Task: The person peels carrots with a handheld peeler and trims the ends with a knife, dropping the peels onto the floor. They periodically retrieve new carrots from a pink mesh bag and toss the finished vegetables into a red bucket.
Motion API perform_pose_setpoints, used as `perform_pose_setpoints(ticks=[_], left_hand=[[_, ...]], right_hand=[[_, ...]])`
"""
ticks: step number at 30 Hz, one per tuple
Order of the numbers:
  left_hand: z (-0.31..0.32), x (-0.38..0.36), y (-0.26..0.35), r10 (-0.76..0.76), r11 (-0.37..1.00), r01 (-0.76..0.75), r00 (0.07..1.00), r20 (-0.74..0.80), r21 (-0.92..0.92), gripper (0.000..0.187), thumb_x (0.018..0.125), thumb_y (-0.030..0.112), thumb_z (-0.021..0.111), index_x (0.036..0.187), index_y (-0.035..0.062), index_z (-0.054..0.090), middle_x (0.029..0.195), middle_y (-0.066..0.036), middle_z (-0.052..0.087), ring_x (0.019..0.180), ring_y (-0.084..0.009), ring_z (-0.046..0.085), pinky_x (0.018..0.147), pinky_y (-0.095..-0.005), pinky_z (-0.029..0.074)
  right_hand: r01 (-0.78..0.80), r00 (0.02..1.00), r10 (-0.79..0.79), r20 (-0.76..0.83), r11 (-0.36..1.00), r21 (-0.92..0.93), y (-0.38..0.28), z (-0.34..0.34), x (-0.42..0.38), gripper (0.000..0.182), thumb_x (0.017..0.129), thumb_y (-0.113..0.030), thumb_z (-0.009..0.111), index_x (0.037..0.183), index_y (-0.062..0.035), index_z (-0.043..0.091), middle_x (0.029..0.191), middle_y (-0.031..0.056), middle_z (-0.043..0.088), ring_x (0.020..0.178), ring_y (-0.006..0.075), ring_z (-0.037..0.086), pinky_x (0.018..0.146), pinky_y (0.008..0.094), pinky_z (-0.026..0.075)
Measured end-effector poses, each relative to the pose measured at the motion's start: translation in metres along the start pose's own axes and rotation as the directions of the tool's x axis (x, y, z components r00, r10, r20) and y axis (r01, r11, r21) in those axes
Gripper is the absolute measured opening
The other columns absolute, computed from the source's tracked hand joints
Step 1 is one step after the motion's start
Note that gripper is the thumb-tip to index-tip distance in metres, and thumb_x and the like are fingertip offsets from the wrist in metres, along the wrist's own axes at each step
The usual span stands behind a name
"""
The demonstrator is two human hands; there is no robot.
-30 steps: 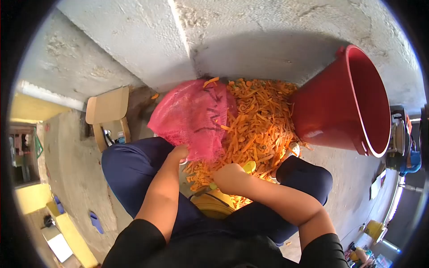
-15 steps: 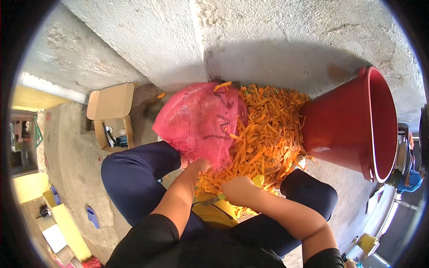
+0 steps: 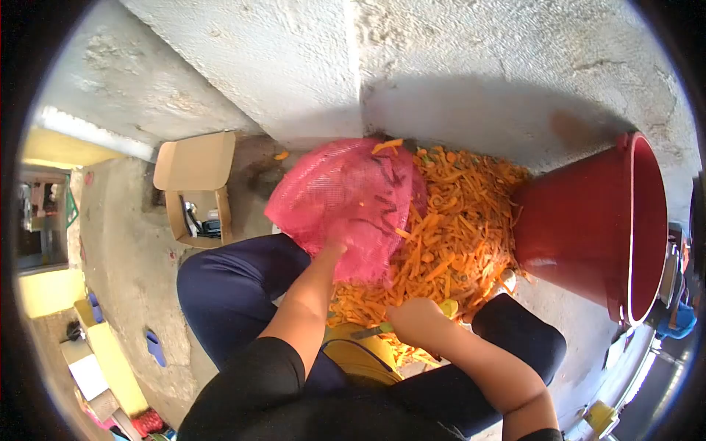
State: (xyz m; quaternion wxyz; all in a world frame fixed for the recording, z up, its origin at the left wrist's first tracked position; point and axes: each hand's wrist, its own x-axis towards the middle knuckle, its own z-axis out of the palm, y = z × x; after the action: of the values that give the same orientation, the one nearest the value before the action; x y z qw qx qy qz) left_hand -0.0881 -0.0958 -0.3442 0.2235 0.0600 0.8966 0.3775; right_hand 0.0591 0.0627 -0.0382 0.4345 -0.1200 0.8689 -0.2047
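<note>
A pink mesh sack point(image 3: 309, 195) with dark markings lies against a heap of orange carrot pieces and peelings point(image 3: 463, 206). My left hand point(image 3: 340, 237) reaches into the sack; its fingers are hidden by the pink mesh. Closer to me, my right hand point(image 3: 415, 322) is closed around the yellow-green handle of a knife point(image 3: 371, 331). Its blade points left, above a yellow container point(image 3: 353, 353) between my legs. A few strips of carrot rest on top of the sack.
To the right, a large dark red bucket point(image 3: 573, 224) lies tilted on its side by the heap. An open cardboard box point(image 3: 173, 213) holding small dark items stands at left. A rough grey wall point(image 3: 441, 51) rises behind. One blue slipper point(image 3: 154, 347) is on the floor.
My left hand has moved forward from the sack's near edge into the pink mesh. The right hand still grips the knife, whose blade now shows. The whole view has shifted slightly.
</note>
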Motion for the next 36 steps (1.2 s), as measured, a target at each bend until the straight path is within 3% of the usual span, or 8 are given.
perform_pose_setpoints(ticks=[6,12,14,16,20,22,29,36], left_hand=[[0.012,0.007,-0.031,-0.034,0.962,-0.034,0.97,0.24,0.272,0.032,0.076,0.014,0.045,0.107,0.0039,0.05,0.11,-0.018,0.05,0.099,-0.0299,0.05,0.078,-0.0382,0.042],[0.024,-0.004,-0.101,-0.142,0.726,-0.306,0.809,0.57,0.616,0.033,0.077,0.013,0.045,0.108,0.0044,0.052,0.115,-0.017,0.048,0.106,-0.028,0.047,0.084,-0.0381,0.039],[0.019,0.004,-0.092,-0.152,0.741,-0.267,0.827,0.541,0.616,0.031,0.076,0.015,0.045,0.103,0.0042,0.056,0.113,-0.019,0.049,0.104,-0.0287,0.049,0.079,-0.0408,0.044],[0.02,0.033,-0.064,-0.044,0.89,-0.074,0.968,0.245,0.451,0.033,0.078,0.018,0.045,0.106,0.0035,0.054,0.114,-0.018,0.049,0.104,-0.0292,0.049,0.082,-0.0424,0.041],[-0.02,0.031,0.052,-0.066,0.986,0.051,0.994,0.088,0.162,0.039,0.084,0.021,0.044,0.117,0.0018,0.043,0.122,-0.016,0.042,0.113,-0.0279,0.038,0.095,-0.0331,0.031],[-0.018,0.032,0.051,-0.066,0.992,0.056,0.995,0.08,0.115,0.039,0.083,0.022,0.044,0.117,0.0018,0.043,0.121,-0.016,0.042,0.112,-0.0279,0.039,0.094,-0.0332,0.031],[0.009,0.04,0.016,-0.084,0.968,0.023,0.968,0.235,0.251,0.039,0.083,0.022,0.045,0.116,0.0017,0.043,0.119,-0.016,0.043,0.11,-0.0279,0.04,0.092,-0.0335,0.032],[-0.007,0.049,-0.004,-0.156,0.913,0.066,0.969,0.193,0.402,0.04,0.082,0.023,0.045,0.115,0.0016,0.044,0.116,-0.016,0.045,0.108,-0.0279,0.042,0.09,-0.0339,0.034]], right_hand=[[-0.044,0.996,0.042,0.079,0.999,0.015,0.006,-0.004,0.005,0.019,0.072,-0.013,0.051,0.088,-0.0047,0.057,0.08,0.0124,0.061,0.075,0.0283,0.06,0.061,0.0386,0.048],[-0.058,0.992,0.055,0.113,0.998,0.028,0.012,-0.001,0.007,0.019,0.072,-0.013,0.05,0.087,-0.0044,0.057,0.08,0.0126,0.061,0.075,0.028,0.06,0.061,0.0379,0.048],[-0.063,0.992,0.057,0.112,0.997,0.048,0.013,-0.006,0.008,0.018,0.072,-0.013,0.051,0.087,-0.0037,0.056,0.079,0.0129,0.061,0.075,0.0281,0.06,0.061,0.038,0.048],[-0.059,0.993,0.054,0.103,0.997,0.052,0.014,-0.011,0.008,0.018,0.071,-0.012,0.051,0.086,-0.0031,0.056,0.079,0.0132,0.061,0.075,0.0283,0.06,0.06,0.0384,0.048],[-0.075,0.994,0.069,0.079,0.995,0.072,0.014,-0.016,0.012,0.017,0.071,-0.012,0.051,0.085,-0.0022,0.056,0.078,0.0137,0.061,0.074,0.0288,0.06,0.06,0.0389,0.048],[-0.073,0.994,0.067,0.085,0.995,0.072,0.016,-0.014,0.016,0.017,0.071,-0.012,0.051,0.085,-0.0024,0.056,0.078,0.0137,0.061,0.074,0.029,0.06,0.06,0.039,0.048],[-0.095,0.986,0.08,0.148,0.99,0.101,0.026,-0.012,0.017,0.019,0.071,-0.011,0.05,0.087,-0.0031,0.056,0.077,0.015,0.061,0.074,0.0298,0.06,0.06,0.0398,0.048],[-0.12,0.983,0.105,0.154,0.988,0.094,0.033,-0.012,0.021,0.019,0.072,-0.011,0.048,0.087,-0.0029,0.056,0.076,0.0158,0.061,0.073,0.0304,0.06,0.06,0.0398,0.048]])
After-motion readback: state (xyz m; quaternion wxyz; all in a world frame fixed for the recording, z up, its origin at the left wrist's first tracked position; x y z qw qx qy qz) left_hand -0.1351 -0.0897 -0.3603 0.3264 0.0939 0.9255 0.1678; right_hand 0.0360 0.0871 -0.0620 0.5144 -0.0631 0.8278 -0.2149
